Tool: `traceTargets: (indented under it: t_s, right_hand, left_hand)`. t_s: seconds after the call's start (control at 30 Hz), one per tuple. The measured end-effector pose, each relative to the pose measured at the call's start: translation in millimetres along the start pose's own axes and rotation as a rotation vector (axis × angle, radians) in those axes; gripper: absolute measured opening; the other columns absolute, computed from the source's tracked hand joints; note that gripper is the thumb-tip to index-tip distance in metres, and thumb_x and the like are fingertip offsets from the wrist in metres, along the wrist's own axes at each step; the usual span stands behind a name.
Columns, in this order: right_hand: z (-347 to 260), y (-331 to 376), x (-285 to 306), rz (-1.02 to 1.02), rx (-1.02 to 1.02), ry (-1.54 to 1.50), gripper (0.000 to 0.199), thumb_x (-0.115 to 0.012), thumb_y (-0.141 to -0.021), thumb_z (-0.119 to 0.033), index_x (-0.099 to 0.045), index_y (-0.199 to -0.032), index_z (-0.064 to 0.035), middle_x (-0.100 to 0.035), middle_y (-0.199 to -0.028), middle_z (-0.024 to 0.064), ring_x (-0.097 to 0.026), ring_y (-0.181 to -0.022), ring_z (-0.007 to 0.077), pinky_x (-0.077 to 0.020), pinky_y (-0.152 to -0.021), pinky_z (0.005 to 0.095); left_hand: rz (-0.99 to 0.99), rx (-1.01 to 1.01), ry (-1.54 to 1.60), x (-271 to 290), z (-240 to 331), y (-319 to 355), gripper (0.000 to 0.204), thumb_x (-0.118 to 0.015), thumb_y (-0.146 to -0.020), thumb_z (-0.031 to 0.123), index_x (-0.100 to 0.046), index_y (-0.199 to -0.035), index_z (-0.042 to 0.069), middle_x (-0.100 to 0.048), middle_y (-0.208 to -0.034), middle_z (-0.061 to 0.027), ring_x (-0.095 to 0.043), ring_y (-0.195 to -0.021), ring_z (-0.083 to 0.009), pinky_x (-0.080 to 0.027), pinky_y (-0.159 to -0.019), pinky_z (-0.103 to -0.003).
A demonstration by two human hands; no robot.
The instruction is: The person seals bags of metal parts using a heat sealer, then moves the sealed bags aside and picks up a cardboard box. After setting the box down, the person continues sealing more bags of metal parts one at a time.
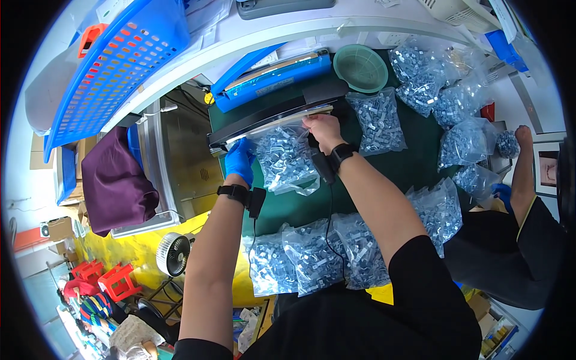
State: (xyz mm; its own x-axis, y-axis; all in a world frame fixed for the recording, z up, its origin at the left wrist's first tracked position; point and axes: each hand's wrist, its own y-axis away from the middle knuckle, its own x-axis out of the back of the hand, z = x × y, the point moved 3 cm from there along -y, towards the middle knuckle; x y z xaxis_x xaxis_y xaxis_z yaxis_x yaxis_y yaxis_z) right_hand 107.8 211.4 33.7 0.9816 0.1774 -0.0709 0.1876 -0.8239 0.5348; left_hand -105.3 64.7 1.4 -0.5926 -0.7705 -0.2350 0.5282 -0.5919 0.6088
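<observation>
Passage, near: we count a strip of green counter (414, 168) between the middle bag (285, 159) and the front row of bags (312, 258); the right forearm (378, 192) and a black cable (329, 210) cross over it.

Passage, right: we count a narrower lane between the single bag (377, 123) and the heaped bags (465, 144).

Obstacles, far side: we list one long black bar (252, 123), one blue machine (270, 83) behind it, one green basin (360, 69).

Obstacle, centre: the middle bag, against the bar, closing the way between both hands.
</observation>
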Motion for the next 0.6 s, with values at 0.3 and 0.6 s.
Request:
traceTargets:
  t_s: [0.3,0.6]
  right_hand:
    - [-1,-6,-1,0.054,0.253,0.073,0.01,-0.074,-0.079,-0.005,-0.07,-0.086,0.0015,-0.071,-0.08,0.0083,-0.066,-0.072,0.0158,-0.0512,-0.069,0.027]
    - [-6,14,-9,0.006,0.236,0.076,0.009,-0.071,-0.084,-0.008,-0.069,-0.088,-0.0001,-0.067,-0.081,0.0024,-0.06,-0.073,0.0091,-0.0472,-0.07,0.0237]
  left_hand:
    - [0.022,-0.002,-0.047,-2,2,3,0.009,-0.063,-0.092,0.021,-0.066,-0.097,0.014,-0.065,-0.087,0.0022,-0.059,-0.079,-0.0119,-0.047,-0.072,-0.026]
    - [-0.064,-0.027,0.049,7,-1,-6,0.01,-0.064,-0.092,0.018,-0.066,-0.098,0.011,-0.066,-0.09,-0.0003,-0.061,-0.079,-0.013,-0.05,-0.073,-0.028]
